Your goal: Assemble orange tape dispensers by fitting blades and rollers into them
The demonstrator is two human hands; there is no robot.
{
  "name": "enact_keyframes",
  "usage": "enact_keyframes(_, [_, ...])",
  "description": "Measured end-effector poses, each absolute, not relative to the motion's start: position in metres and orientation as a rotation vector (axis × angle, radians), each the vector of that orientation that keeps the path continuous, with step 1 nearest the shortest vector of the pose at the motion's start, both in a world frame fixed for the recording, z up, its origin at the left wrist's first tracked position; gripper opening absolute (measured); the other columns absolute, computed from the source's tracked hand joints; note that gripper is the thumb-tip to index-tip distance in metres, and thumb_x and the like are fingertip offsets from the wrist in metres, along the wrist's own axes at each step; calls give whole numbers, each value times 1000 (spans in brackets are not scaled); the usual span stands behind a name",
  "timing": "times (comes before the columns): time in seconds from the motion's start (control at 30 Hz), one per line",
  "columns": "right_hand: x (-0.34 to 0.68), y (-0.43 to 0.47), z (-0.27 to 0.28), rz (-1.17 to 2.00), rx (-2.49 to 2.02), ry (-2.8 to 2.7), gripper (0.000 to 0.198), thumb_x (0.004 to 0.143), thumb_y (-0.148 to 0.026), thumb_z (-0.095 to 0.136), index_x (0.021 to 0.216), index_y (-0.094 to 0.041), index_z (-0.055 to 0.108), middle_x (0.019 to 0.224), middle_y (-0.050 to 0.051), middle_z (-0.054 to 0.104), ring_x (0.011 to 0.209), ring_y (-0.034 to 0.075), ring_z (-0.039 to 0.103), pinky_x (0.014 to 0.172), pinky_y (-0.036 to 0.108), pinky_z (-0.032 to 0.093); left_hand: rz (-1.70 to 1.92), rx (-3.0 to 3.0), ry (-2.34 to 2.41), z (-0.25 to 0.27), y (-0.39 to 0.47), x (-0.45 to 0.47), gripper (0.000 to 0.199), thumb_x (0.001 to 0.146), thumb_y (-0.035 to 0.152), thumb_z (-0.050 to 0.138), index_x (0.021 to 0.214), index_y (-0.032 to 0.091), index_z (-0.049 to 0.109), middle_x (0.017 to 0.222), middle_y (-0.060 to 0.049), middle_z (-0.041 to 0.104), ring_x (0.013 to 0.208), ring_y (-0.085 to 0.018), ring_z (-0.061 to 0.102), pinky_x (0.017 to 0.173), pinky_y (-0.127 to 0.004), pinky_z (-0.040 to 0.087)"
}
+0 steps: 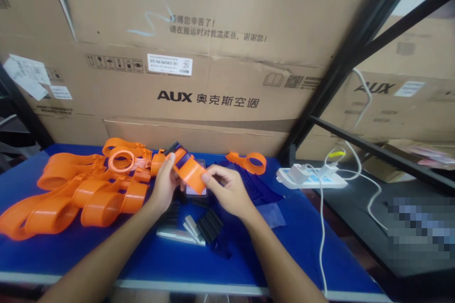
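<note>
Above the middle of the blue table, both my hands grip one orange plastic band [192, 175] that has a dark blue strip and a black end at its upper left. My left hand [166, 182] is closed on that upper left end. The lower right edge is pinched between the thumb and fingers of my right hand [229, 190]. A phone [196, 192] lies partly hidden behind the band. Below my hands are black ribbed pieces [210, 226] and a small silvery piece [192, 227].
Many orange plastic rings [97, 201] are heaped at left on the blue table [142, 258]. Another orange ring [254, 163] lies at the back, beside dark blue sheets [250, 184]. A white power strip [309, 177] with cables sits at right. Cardboard boxes [213, 71] wall off the back.
</note>
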State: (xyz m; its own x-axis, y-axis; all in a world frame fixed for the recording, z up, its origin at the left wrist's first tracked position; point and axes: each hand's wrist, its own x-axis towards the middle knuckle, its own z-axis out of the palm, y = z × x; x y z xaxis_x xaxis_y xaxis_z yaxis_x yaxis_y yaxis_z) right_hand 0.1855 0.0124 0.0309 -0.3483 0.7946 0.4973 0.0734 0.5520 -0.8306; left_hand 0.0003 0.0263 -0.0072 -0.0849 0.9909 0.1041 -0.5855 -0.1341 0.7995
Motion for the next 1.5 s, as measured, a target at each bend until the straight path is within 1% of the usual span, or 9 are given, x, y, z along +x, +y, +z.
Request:
enact_keyframes(0.17, [192,21,35,1038,-691,-1256,44,95,-57,64,73,-19,64,65,0,63,54,13,57,57,26,52,1372,1259,871,-3,8,-1,59,93,66,57,125,18,64,78,-6,72,55,-19,67,46,-28,49])
enact_keyframes(0.27, [195,22,40,1168,-623,-1100,42,94,-56,65,77,-18,66,67,1,65,52,14,59,54,28,54,1320,1876,1123,9,-14,-15,41,97,49,58,128,24,69,105,-10,78,86,-24,74,74,-36,58])
enact_keyframes(0.37, [195,20,41,1219,-589,-1060,33,91,-50,70,84,-18,69,70,2,66,55,15,62,54,29,56,1291,2468,1451,22,-37,-44,35,93,42,66,124,27,71,122,-9,75,113,-31,69,101,-50,51])
enact_keyframes(0.53, [187,13,38,1289,-560,-1149,26,90,-43,73,82,-18,67,68,1,64,61,17,66,55,28,54,759,2823,2053,16,-58,-100,62,85,62,69,131,20,67,133,-21,69,120,-46,63,97,-62,49])
enact_keyframes(0.63, [184,9,35,1370,-543,-1270,27,89,-43,75,81,-19,66,67,1,65,58,17,64,53,27,52,586,2868,2105,-3,-60,-119,55,88,52,67,132,20,67,125,-18,73,105,-42,70,91,-59,53])
enact_keyframes(0.8, [180,8,29,1445,-553,-1466,28,91,-45,74,86,-18,69,67,3,69,56,16,63,54,28,51,952,2804,1994,-16,-59,-132,28,93,30,61,118,21,71,115,-9,78,100,-30,74,89,-45,57])
enact_keyframes(1.07, [166,2,24,1432,-623,-1518,33,93,-49,71,84,-18,66,56,-1,65,43,12,58,43,22,45,1693,2423,1991,9,-61,-135,16,86,34,72,98,24,74,99,-3,80,94,-27,76,87,-40,58])
enact_keyframes(1.3, [139,-21,27,1433,-773,-1590,37,94,-52,68,80,-19,59,48,-5,61,37,9,53,40,18,39,1995,2349,1941,5,-47,-144,19,81,28,78,99,26,75,101,-2,79,94,-27,75,88,-42,58])
enact_keyframes(1.5, [97,-47,12,1525,-797,-1644,36,96,-54,63,84,-20,59,57,-3,65,47,12,61,48,21,47,2070,2402,1895,20,-40,-151,23,80,23,78,102,29,75,101,-5,80,97,-29,75,91,-46,58])
